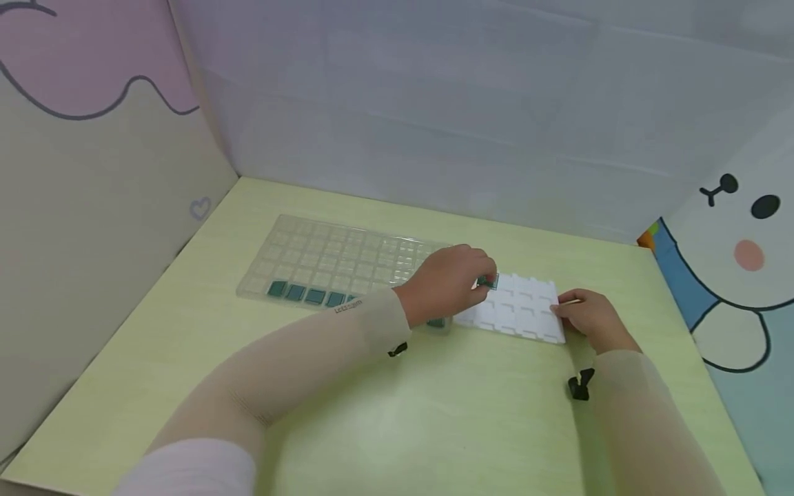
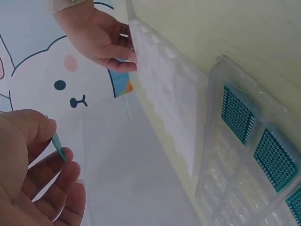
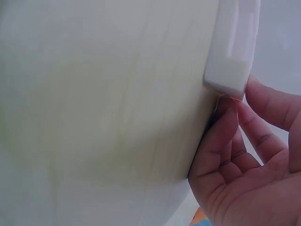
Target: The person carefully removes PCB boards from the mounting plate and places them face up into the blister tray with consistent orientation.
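Note:
My left hand (image 1: 448,281) pinches a small green perforated circuit board (image 2: 58,147) between thumb and fingertips, raised over the left part of a white compartment tray (image 1: 522,306). The board is seen nearly edge-on in the left wrist view. At the tray's right end is my right hand (image 1: 588,317), with the thumb at the upper edge and fingers at the end and below, pinching it. A clear plastic tray (image 1: 329,249) with many square pockets lies to the left. More green boards (image 2: 239,113) sit along its near row, some hidden behind the left forearm.
Both trays lie on a pale yellow-green table (image 1: 397,427). A white back wall (image 1: 434,124) rises behind it, with decorated side panels at left and right. Black clips (image 1: 580,384) hang at both wrists.

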The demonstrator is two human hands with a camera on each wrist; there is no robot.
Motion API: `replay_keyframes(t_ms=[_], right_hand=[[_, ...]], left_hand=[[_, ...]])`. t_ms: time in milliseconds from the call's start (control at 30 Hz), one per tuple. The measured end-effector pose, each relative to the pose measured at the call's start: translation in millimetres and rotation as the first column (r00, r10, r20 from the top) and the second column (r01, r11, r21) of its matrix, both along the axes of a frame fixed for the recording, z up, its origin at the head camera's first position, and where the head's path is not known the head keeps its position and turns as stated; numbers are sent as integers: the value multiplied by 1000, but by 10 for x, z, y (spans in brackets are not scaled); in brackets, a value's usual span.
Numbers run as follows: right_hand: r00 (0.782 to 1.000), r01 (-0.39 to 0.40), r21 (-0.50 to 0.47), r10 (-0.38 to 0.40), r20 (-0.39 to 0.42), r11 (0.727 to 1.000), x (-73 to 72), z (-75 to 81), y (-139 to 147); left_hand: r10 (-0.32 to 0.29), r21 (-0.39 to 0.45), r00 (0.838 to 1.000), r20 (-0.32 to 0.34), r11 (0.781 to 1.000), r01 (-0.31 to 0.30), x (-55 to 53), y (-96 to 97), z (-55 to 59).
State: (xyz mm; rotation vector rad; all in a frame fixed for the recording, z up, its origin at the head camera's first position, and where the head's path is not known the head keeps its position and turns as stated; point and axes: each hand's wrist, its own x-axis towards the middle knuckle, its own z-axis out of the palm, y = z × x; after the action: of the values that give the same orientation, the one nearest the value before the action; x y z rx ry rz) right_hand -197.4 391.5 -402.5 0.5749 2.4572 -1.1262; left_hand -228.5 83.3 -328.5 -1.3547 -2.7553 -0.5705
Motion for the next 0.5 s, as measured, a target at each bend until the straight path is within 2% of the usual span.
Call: replay_keyframes(t_ms=[133,267,500], right_hand=[[1000,1,5,-1,7,1000,2,8,0],[1000,5,7,-5,12,1000,-6,11,-9],[1000,7,-2,-7,14,1000,-16,0,0]], left_hand=[[20,45,997,75,999,-24,9,-181,-8],[17,57,992,128,998,-25,-4,-380,-40],[-8,82,989,147,997,-5,-39,-707,-127]])
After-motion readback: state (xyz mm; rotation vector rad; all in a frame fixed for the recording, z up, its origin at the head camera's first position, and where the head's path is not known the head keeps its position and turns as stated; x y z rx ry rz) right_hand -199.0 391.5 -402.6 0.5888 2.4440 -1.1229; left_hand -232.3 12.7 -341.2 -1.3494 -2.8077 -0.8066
